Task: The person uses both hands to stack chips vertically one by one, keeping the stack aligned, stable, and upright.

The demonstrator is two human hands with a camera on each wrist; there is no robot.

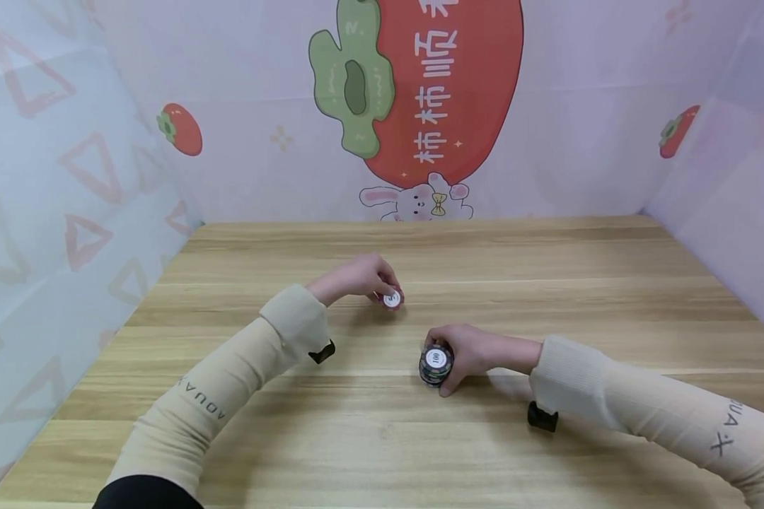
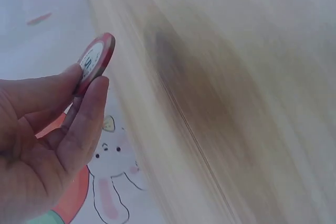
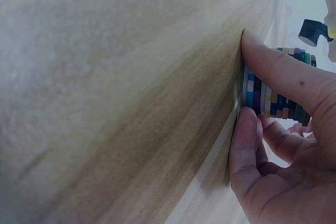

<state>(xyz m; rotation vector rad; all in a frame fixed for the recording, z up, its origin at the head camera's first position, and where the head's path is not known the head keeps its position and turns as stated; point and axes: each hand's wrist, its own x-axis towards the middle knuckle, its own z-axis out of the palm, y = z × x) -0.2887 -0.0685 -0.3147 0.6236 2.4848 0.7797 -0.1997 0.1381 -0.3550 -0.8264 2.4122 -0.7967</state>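
In the head view my left hand pinches a red poker chip with a white centre. The left wrist view shows this red chip between thumb and fingertips, held up off the wood. Nearer to me and further right, my right hand grips a stack of poker chips; its top chip is dark with a white centre reading 100. Seen from the right wrist, thumb and fingers wrap the sides of the stack, whose edges are mixed colours. The stack's lower end is at the table surface.
The wooden table spreads out under both hands. A printed cloth backdrop with a large red persimmon and a rabbit rises behind it, and patterned cloth walls stand at the sides. Small black devices sit under both wrists.
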